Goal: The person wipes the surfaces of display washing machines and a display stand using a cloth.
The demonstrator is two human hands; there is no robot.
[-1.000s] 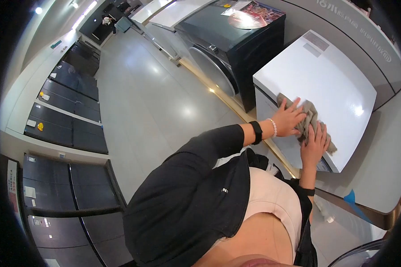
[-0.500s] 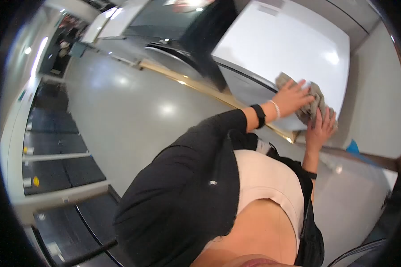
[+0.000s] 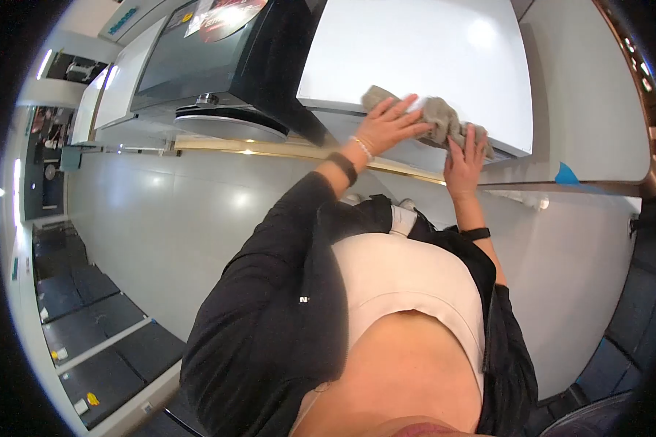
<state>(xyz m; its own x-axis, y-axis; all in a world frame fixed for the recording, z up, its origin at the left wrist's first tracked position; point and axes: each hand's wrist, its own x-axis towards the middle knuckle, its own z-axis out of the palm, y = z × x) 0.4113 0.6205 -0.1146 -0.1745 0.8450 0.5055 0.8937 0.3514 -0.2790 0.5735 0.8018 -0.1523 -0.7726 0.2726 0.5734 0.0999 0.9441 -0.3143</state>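
Note:
A crumpled grey-brown cloth point(image 3: 439, 116) lies along the front edge of a white appliance's top point(image 3: 415, 54). My left hand point(image 3: 392, 130), with a bead bracelet and a dark wristband, rests on the cloth's left part, fingers spread. On its right end lies my right hand point(image 3: 465, 162), fingers slightly apart and pointing away from me. Both palms face down, so what is beneath them is hidden. The cloth bunches up between the two hands.
Left of the white appliance stands a dark appliance point(image 3: 197, 65) with a round door and printed sheets on top. A gold strip point(image 3: 270, 149) runs along the base. A grey counter point(image 3: 576, 95) with blue tape point(image 3: 565, 175) is at the right. Dark panels line the left.
The view has turned and shifted, so the appliances now appear more level and further left. Both hands remain on the cloth at the front edge, which still looks bunched.

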